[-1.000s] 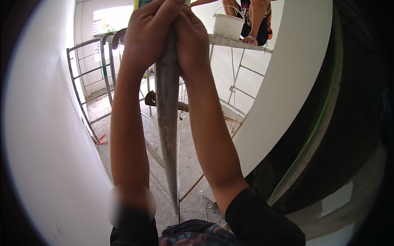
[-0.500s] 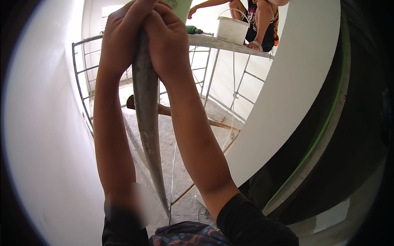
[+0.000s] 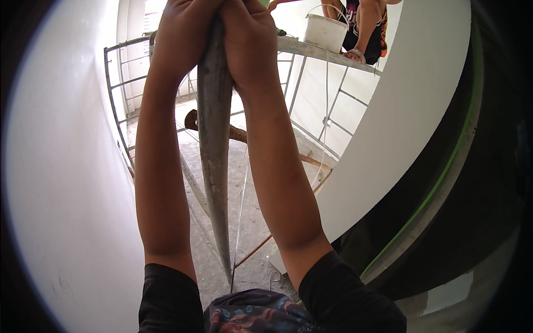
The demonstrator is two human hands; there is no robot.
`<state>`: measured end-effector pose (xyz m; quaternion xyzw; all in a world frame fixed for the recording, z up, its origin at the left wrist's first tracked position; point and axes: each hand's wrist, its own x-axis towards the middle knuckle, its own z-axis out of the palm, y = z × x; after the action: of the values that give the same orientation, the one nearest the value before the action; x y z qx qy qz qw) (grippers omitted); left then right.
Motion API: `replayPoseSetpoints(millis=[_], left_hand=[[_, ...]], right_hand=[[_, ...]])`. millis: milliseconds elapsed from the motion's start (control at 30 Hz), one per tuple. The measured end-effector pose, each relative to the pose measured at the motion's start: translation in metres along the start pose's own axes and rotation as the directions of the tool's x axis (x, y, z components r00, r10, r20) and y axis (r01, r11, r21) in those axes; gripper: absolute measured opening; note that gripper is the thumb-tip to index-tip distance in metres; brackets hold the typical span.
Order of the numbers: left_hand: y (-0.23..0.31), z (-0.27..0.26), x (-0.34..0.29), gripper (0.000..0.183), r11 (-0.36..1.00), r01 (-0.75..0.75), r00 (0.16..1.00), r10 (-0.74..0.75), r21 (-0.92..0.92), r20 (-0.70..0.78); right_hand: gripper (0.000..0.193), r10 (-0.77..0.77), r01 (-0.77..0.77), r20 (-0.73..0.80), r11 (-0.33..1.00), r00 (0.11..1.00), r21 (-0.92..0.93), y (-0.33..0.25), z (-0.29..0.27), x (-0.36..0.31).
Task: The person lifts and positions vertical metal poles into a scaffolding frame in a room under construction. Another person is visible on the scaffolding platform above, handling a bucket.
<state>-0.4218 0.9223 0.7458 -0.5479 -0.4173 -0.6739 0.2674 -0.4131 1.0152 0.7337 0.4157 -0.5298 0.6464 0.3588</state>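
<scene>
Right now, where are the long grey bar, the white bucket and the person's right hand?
long grey bar (image 3: 214, 144): head view, middle of its shaft.
white bucket (image 3: 325, 32): head view, its front wall.
right hand (image 3: 250, 39): head view, back of the hand gripping the bar.

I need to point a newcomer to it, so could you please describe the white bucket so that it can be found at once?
Start at the metal scaffold beyond the person's raised hands. On its plank deck, at the top of the view, stands the white bucket, beside another person's bare foot. It is the only pale tub with a thin wire handle arched over it.
</scene>
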Motion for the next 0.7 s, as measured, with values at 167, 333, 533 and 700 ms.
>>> replayPoseSetpoints(millis=[167,333,533,700], left_hand=[[-0.003,-0.006,0.003,0.038,0.999,0.009,0.999,-0.007,-0.037,0.054],[0.010,-0.003,0.001,0.036,0.996,0.082,0.996,-0.084,0.034,0.037],[-0.013,-0.015,0.005,0.045,0.994,0.071,0.993,-0.079,0.085,0.086],[-0.009,-0.012,0.007,0.044,0.996,0.055,0.992,-0.062,0.065,0.107]], right_hand=[[0.026,0.044,-0.045,0.032,0.999,0.999,0.012,0.001,-0.008,0.002],[0.028,0.065,-0.064,-0.019,0.998,0.998,0.021,-0.001,-0.007,-0.004],[0.027,-0.094,0.072,-0.117,0.981,0.989,-0.181,-0.003,0.000,-0.009],[0.026,-0.029,0.003,-0.159,0.987,0.987,-0.160,-0.016,0.004,-0.013]])
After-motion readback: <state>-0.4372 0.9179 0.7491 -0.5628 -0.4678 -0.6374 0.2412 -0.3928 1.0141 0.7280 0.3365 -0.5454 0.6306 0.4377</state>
